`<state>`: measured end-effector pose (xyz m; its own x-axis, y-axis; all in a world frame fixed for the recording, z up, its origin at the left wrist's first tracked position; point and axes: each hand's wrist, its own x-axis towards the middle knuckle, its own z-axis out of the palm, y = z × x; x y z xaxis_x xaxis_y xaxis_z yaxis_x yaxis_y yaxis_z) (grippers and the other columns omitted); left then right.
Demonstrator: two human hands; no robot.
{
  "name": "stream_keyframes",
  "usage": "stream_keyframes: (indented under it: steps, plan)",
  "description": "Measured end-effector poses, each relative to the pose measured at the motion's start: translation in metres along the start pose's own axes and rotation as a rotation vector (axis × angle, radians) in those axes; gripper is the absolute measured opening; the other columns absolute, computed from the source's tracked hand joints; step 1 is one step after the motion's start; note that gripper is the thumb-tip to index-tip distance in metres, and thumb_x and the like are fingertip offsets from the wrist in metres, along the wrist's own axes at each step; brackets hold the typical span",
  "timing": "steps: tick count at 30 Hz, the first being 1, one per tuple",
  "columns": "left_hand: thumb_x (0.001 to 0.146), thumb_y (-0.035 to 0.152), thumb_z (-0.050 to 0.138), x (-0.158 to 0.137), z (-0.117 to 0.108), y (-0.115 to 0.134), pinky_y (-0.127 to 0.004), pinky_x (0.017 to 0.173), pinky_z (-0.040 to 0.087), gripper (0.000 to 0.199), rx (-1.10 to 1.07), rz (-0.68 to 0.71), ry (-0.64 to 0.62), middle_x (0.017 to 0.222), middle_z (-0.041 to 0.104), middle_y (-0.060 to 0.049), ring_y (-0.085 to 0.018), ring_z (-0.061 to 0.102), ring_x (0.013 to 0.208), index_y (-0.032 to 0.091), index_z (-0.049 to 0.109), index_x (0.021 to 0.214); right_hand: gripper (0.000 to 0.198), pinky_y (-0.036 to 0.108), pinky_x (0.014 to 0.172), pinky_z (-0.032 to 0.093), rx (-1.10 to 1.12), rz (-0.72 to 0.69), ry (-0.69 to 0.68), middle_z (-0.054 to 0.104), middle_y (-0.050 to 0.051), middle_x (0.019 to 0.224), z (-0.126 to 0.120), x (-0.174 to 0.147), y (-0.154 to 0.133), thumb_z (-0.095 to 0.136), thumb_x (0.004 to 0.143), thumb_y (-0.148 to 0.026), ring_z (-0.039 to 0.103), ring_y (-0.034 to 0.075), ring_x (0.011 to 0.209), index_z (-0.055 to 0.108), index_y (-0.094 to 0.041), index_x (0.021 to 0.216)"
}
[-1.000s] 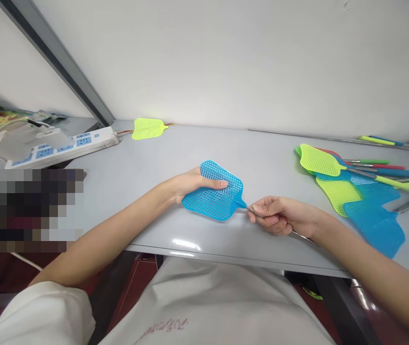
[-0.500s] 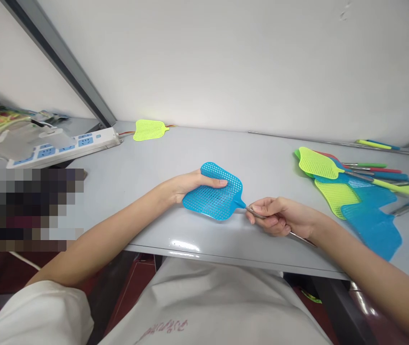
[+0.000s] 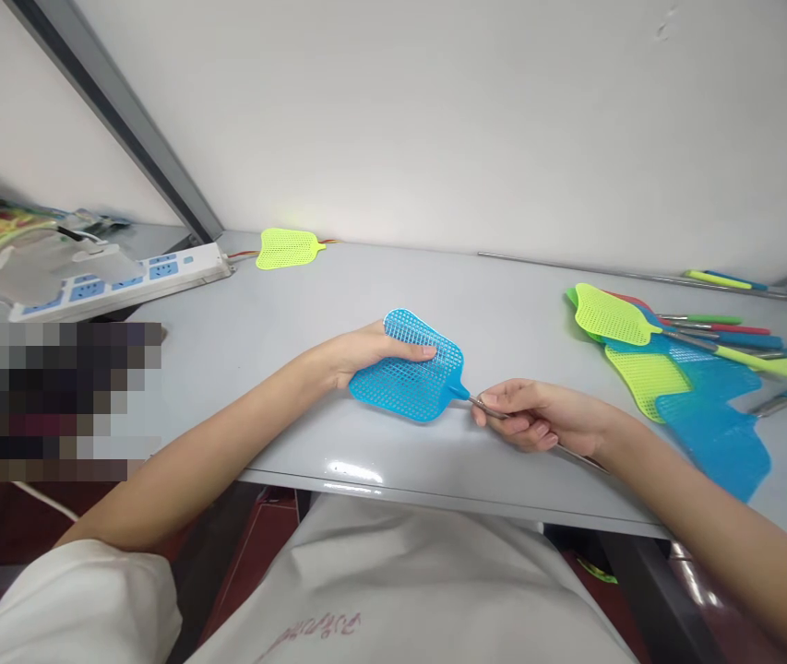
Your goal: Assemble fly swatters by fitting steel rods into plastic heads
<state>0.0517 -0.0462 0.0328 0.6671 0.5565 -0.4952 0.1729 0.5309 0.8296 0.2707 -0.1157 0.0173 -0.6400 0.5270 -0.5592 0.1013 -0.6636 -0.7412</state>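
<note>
A blue fly swatter head [image 3: 411, 392], perforated and flat, is held above the front of the table. My left hand [image 3: 369, 355] grips its left side, thumb on top and the fingers hidden underneath. Thin metal rod [image 3: 486, 407] meets the narrow neck of the head. My right hand [image 3: 524, 415] is closed round this rod, fingers curled and thumb along it. The rod's far end runs back under my right wrist.
At right lies a pile of fly swatters, with a yellow one [image 3: 614, 315] on top and blue ones [image 3: 718, 443] below. A long metal rod [image 3: 573, 270] lies along the wall. A yellow swatter head [image 3: 288, 249] and a power strip [image 3: 130, 284] are at back left.
The blue swatter head has tilted slightly and shifted a little left. Both hands keep their grips, and the piled swatters stay put.
</note>
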Motion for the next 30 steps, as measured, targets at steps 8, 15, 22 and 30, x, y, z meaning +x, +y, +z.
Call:
stream_keyframes:
  steps: [8,15,22,30]
  plan:
    - [0.060,0.027,0.067,0.0015,-0.0002,-0.0011,-0.035,0.074,0.048,0.025,0.005,0.002,0.014,0.079,0.067,-0.005,-0.018,0.062,0.069,0.014,0.063,0.081,0.024,0.014,0.031,0.008,-0.041,-0.007,0.035,0.022,-0.007,0.051,0.0019,0.0011,0.0013,0.049,0.075,-0.036,0.014,0.001,0.038,0.052,-0.012,0.078]
    - [0.060,0.027,0.067,0.0013,-0.0002,-0.0020,-0.035,0.073,0.049,0.025,0.002,0.004,0.011,0.080,0.067,-0.006,-0.018,0.062,0.070,0.014,0.063,0.081,0.026,0.014,0.030,0.008,-0.062,-0.003,0.039,0.022,-0.007,0.050,0.0012,0.0010,0.0018,0.047,0.076,-0.039,0.014,0.001,0.037,0.051,-0.012,0.077]
    - [0.059,0.029,0.068,0.0027,-0.0007,-0.0028,-0.034,0.070,0.050,0.027,0.006,-0.001,0.028,0.081,0.067,-0.007,-0.019,0.062,0.070,0.014,0.063,0.081,0.029,0.014,0.030,0.007,-0.097,0.005,0.057,0.023,-0.007,0.049,0.0038,0.0006,0.0007,0.046,0.076,-0.042,0.014,0.001,0.036,0.050,-0.013,0.075]
    - [0.058,0.029,0.068,0.0026,0.0002,-0.0025,-0.033,0.067,0.050,0.028,0.013,0.003,0.044,0.083,0.067,-0.007,-0.020,0.062,0.071,0.014,0.063,0.081,0.031,0.015,0.030,0.008,-0.117,0.001,0.079,0.023,-0.007,0.049,0.0045,0.0005,0.0007,0.046,0.075,-0.044,0.014,0.001,0.036,0.050,-0.014,0.074]
